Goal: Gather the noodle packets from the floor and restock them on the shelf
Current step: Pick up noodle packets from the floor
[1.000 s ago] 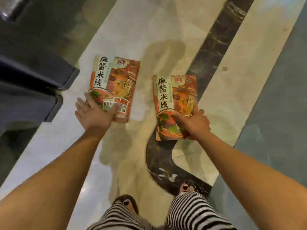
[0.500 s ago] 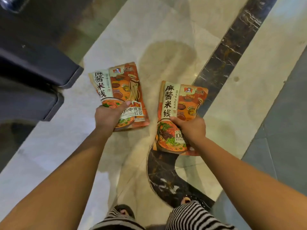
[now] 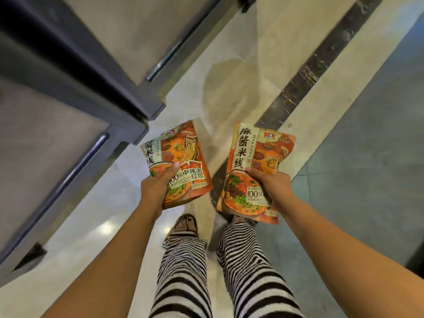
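Two orange noodle packets with white label strips hang above the marble floor. My left hand (image 3: 157,188) grips the left packet (image 3: 183,154) at its lower left, thumb across the front. My right hand (image 3: 271,185) grips the right packet (image 3: 257,154) near its middle right edge, thumb on the front. Both packets are off the floor and tilted slightly, side by side, a small gap between them. The dark grey shelf unit (image 3: 75,72) rises at the left, its beige shelf boards edged with metal rails.
Below the packets are my legs in striped trousers (image 3: 243,269) and sandalled feet. A dark marble inlay band (image 3: 321,63) runs diagonally across the pale floor. Grey flooring (image 3: 371,157) lies to the right. The shelf's corner (image 3: 151,111) juts toward the left packet.
Both hands went from touching the packets on the floor to gripping them and lifting them up. The view has risen, and the shelf now fills more of the left.
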Tool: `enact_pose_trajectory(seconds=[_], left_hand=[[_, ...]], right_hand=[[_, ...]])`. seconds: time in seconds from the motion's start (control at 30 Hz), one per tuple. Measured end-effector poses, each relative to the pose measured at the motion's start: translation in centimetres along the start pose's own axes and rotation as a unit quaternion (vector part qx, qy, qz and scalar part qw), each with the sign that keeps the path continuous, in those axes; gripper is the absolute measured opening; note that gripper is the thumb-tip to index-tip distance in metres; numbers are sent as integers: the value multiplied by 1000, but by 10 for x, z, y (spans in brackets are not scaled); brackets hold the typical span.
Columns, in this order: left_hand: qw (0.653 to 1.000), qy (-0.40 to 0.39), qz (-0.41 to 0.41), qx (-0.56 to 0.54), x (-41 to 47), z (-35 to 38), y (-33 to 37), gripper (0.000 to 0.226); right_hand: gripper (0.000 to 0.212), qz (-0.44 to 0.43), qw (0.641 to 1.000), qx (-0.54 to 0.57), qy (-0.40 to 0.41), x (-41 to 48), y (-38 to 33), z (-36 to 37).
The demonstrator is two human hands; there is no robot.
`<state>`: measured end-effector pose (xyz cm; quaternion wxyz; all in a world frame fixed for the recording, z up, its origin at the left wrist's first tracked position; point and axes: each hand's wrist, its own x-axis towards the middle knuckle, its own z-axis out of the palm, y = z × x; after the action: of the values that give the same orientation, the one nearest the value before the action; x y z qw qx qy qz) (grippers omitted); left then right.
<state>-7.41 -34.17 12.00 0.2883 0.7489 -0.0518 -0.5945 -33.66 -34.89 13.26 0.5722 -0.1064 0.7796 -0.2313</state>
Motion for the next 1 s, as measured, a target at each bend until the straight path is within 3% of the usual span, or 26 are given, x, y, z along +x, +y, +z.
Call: enact_pose_trajectory(seconds=[0.13,0.23,0.5,0.63,0.7,0.8,0.93,1.0], left_hand=[[999,-15,-19,-38,-94,-38,13,38],[997,-39,-44,-55,-142,-67,14,52],[993,-41,-38,-107,-213,-118,-41,23],[984,-8,-41,-174,-243,-142,-100,28],[973,7,-41,-225,-261,-155,-131,30],[951,30,-40,-304,-287,-179,-184,51],[905,67,-54,-418,-322,-221,-253,21],[879,101,-54,-462,-337,-246,-289,21]], right_hand=[[20,6,1000,22,-20,-100,-17,-16],[28,5,999,3,-37,-152,-19,-21],[35,-3,993,-76,-93,-202,7,-12],[32,-17,979,-144,-140,-219,22,-11],[27,-22,969,-185,-160,-231,32,-8],[25,-45,947,-261,-180,-248,55,7],[27,-68,909,-352,-212,-283,106,39],[31,-78,890,-386,-231,-304,142,61]])
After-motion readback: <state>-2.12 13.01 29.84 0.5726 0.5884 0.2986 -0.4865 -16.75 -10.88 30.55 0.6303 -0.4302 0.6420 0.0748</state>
